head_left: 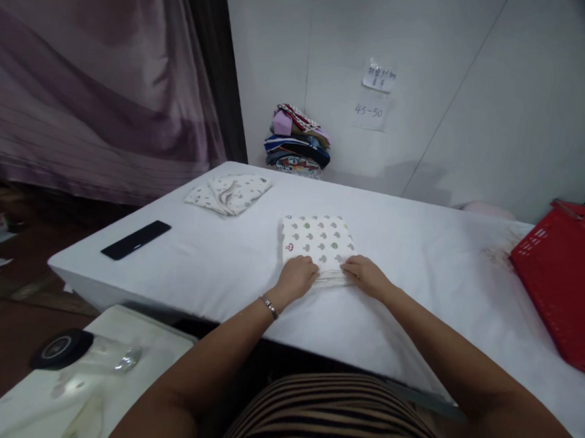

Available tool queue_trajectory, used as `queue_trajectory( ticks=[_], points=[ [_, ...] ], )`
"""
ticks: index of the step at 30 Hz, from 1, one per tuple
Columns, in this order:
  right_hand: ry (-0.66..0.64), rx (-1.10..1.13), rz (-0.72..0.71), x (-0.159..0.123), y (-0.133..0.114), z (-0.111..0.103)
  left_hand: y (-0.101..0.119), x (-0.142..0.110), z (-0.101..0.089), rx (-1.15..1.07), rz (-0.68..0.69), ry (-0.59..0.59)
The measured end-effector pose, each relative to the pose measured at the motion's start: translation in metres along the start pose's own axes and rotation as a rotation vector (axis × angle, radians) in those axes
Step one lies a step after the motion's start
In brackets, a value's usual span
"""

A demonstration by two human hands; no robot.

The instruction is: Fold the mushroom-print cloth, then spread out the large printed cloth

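A white cloth (321, 238) printed with small grey, green and red mushroom shapes lies folded into a thick square on the white-covered table. Along its near edge, several stacked layers show. My left hand (298, 276) grips the near left corner, fingers curled over the top. At the near right corner, my right hand (366, 275) pinches the cloth between thumb and fingers. Farther back on the left sits a second cloth (229, 192) with a similar small print, loosely folded and rumpled, touched by neither hand.
A black phone-like slab (136, 239) lies near the table's left edge. On the right stands a red plastic basket (563, 284). Folded fabrics (298, 141) are piled behind the table by the wall. A clear bottle with a black lid (63, 350) lies on a lower white surface, front left.
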State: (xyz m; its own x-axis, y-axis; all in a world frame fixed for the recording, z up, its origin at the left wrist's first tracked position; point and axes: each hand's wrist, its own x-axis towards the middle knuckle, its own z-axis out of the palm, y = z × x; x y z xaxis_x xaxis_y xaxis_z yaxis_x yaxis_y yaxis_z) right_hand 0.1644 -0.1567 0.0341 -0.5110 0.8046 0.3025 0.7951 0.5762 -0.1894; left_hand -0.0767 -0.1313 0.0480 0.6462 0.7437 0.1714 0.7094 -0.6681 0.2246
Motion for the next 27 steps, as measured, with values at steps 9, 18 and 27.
queue_trajectory(
  ticks=[9,18,27],
  points=[
    [-0.084,-0.01,0.014,0.008,0.004,0.002,-0.001,0.003,0.003,0.01,0.01,-0.006],
    [-0.006,-0.098,0.006,0.0,0.007,0.007,-0.001,0.007,0.002,-0.024,-0.001,-0.024],
    [-0.023,-0.062,-0.059,-0.004,0.009,0.008,0.007,0.006,0.001,0.102,0.053,-0.057]
  ],
)
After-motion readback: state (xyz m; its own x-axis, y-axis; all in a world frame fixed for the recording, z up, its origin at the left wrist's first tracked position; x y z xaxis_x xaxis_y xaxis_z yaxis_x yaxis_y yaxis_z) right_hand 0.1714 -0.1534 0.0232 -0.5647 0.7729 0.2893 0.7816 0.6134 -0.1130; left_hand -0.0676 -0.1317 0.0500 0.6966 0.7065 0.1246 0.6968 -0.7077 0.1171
